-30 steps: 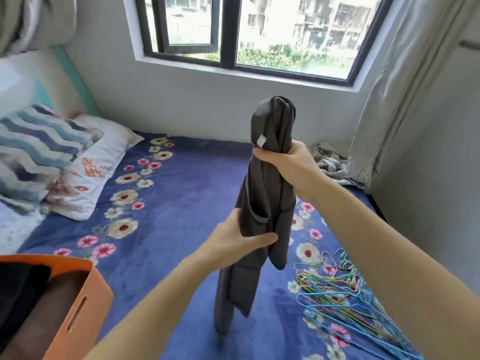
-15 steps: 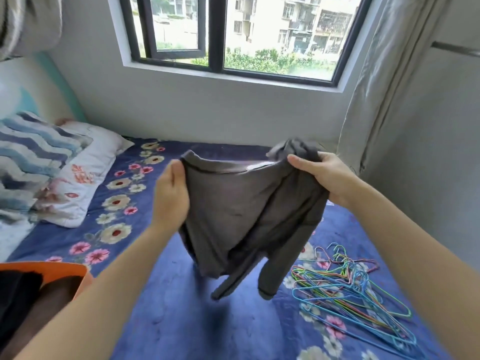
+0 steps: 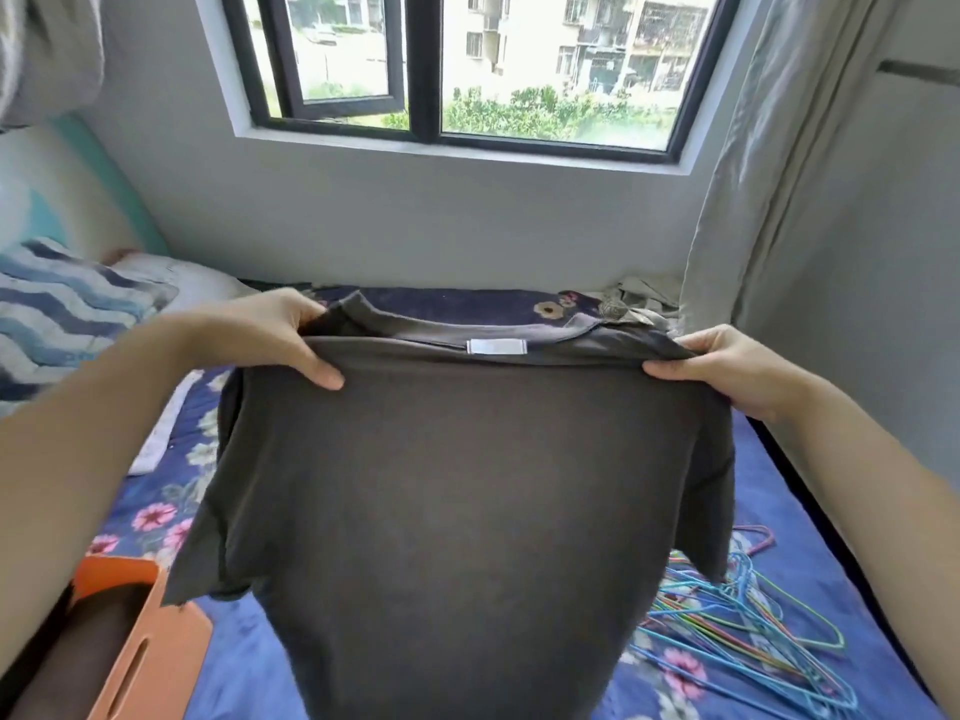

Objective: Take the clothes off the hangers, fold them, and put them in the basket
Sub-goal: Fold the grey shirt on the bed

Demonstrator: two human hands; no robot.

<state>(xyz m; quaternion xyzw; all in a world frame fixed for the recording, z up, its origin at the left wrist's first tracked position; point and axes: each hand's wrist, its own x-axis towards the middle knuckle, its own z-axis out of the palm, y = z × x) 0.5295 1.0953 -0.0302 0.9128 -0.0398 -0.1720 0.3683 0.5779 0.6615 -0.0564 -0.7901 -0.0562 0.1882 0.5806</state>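
Note:
A dark grey shirt (image 3: 457, 501) with a white neck label hangs spread wide in front of me, above the bed. My left hand (image 3: 280, 332) pinches its left shoulder, thumb on the near side. My right hand (image 3: 727, 368) pinches the right shoulder the same way. Both short sleeves droop at the sides. The orange basket (image 3: 156, 652) stands at the lower left on the bed, with dark clothes inside. The shirt hides most of the bed's middle.
A heap of coloured wire hangers (image 3: 737, 626) lies on the blue flowered bedspread (image 3: 769, 480) at the lower right. Striped and white pillows (image 3: 67, 314) lie at the left. A window, a wall and a grey curtain (image 3: 779, 163) stand behind the bed.
The shirt was bunched in my right hand, then pulled open between both hands. Now it is stretched flat and wide by the shoulders, raised closer to the camera.

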